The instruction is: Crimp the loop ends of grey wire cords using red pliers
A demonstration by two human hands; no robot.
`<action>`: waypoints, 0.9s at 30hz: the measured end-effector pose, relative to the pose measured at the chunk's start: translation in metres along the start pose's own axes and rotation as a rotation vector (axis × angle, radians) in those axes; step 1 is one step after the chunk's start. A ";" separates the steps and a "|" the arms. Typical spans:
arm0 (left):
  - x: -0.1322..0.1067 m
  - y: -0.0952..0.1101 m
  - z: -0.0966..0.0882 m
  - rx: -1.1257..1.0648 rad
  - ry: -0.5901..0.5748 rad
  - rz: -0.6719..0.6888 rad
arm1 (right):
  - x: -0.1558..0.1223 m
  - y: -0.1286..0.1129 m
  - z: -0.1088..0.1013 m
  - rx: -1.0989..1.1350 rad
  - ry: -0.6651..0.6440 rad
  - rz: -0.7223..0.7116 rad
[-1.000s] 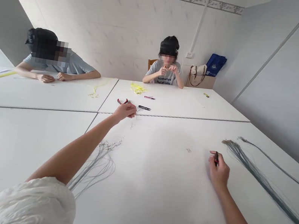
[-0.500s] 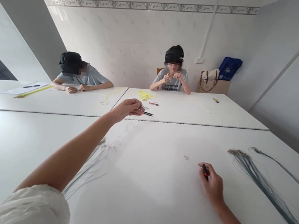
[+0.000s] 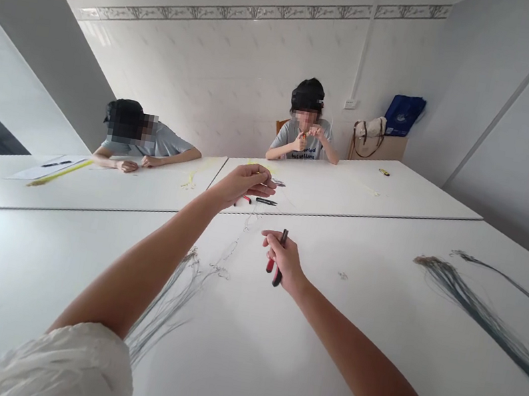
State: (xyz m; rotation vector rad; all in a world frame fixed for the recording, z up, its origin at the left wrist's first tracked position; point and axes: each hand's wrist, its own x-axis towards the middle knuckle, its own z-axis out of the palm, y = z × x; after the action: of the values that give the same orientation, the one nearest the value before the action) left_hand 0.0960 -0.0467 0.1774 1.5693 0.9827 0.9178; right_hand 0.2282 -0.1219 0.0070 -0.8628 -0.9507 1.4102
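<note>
My left hand [image 3: 244, 184] is raised above the far middle of the white table [image 3: 267, 361], its fingers pinched on a thin grey wire [image 3: 236, 244] that hangs down to the table. My right hand [image 3: 285, 259] is closed round a small red and black hand tool [image 3: 278, 261], held upright just right of the hanging wire. A loose bunch of grey wires [image 3: 167, 296] lies under my left forearm. Red-handled pliers [image 3: 245, 199] and a black tool [image 3: 265, 201] lie on the table beyond my left hand.
A long bundle of dark wires [image 3: 478, 315] lies on the right of the table. One person [image 3: 305, 134] sits at the far side with both hands raised, another person [image 3: 142, 140] leans on the left table. Bags [image 3: 389, 121] stand by the far wall. Yellow strands [image 3: 194, 176] lie on the far tables.
My left hand has lifted from the far tools with a wire pinched in it. My right hand has moved left from beside the dark bundle to the middle, still with the tool.
</note>
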 end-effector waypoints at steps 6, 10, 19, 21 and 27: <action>0.006 -0.011 -0.015 -0.039 -0.042 0.007 | 0.026 0.006 0.037 0.137 0.051 0.042; 0.007 -0.018 -0.024 -0.070 -0.043 0.020 | 0.041 0.011 0.045 0.185 0.101 0.043; 0.008 -0.031 -0.042 -0.074 0.126 -0.005 | 0.033 0.012 0.034 0.035 0.201 -0.011; 0.010 -0.039 -0.051 -0.074 0.217 -0.013 | 0.018 0.010 0.020 -0.028 0.239 -0.041; 0.018 -0.076 -0.086 -0.076 0.460 -0.054 | -0.049 0.001 -0.047 -0.303 0.314 -0.123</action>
State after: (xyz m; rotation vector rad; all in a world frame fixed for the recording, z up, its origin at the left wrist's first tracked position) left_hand 0.0134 0.0112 0.1199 1.2848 1.2846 1.2946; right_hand 0.2732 -0.1680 -0.0141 -1.1902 -0.9684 1.0022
